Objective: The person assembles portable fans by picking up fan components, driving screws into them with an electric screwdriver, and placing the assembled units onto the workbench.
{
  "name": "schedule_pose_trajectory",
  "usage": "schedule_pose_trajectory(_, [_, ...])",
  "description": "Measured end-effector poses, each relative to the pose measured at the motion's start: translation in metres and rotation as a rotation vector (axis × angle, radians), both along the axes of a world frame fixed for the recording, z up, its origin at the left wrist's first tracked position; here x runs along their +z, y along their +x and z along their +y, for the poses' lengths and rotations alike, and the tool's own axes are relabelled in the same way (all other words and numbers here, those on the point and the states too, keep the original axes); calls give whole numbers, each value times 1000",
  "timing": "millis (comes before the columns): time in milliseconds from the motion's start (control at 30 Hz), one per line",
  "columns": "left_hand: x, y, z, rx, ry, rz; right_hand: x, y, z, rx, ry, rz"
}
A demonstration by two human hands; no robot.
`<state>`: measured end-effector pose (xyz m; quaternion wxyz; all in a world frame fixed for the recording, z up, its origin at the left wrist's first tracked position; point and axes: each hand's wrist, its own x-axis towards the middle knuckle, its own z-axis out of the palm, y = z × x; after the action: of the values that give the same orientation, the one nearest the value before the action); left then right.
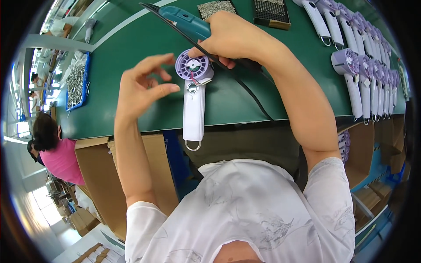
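A handheld fan lies on the green table in front of me, its purple round head (179, 65) away from me and its white handle (193, 116) toward me. The head's open face shows a hub and red wires. A metal loop hangs from the handle's end over the table edge. My right hand (234, 37) is closed around a teal electric screwdriver (186, 21), with its fingertips at the fan head's far rim. The screwdriver's tip is hidden. My left hand (140, 85) hovers left of the fan, fingers apart and holding nothing.
The screwdriver's black cord (251, 94) crosses right of the fan. Small-parts trays (272, 21) sit at the far edge. Rows of similar fans (354, 94) stand right. A blue tray (89, 72) of metal loops lies left. Cardboard boxes (94, 175) and a person in pink (63, 162) are lower left.
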<state>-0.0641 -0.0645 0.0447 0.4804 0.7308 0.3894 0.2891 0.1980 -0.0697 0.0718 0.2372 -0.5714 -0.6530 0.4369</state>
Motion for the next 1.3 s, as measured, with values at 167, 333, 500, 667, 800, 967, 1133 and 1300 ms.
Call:
schedule_pose_trajectory(167, [-9,16,39,-321,-28,-46,-7,2,4,-34,-30,-1])
schedule_pose_trajectory(333, [-19,21,61,-408,-119,-51,-8,5,7,-20,-71,-2])
schedule_pose_trajectory(500, [-5,26,60,-392,3,53,-5,4,7,-2,25,-48])
schedule_pose_trajectory(667, [13,35,66,-457,62,249,8,6,5,-47,60,-113])
schedule_pose_trajectory(800, [6,38,64,-462,146,140,33,14,-3,-328,244,79])
schedule_pose_trajectory(967, [-4,38,57,-466,248,68,33,23,4,-378,682,871])
schedule_pose_trajectory(1133, [-21,35,51,-426,297,-9,26,8,41,-136,719,1362])
schedule_pose_trajectory(1300, [-25,38,47,-407,364,-113,12,0,40,-630,905,771])
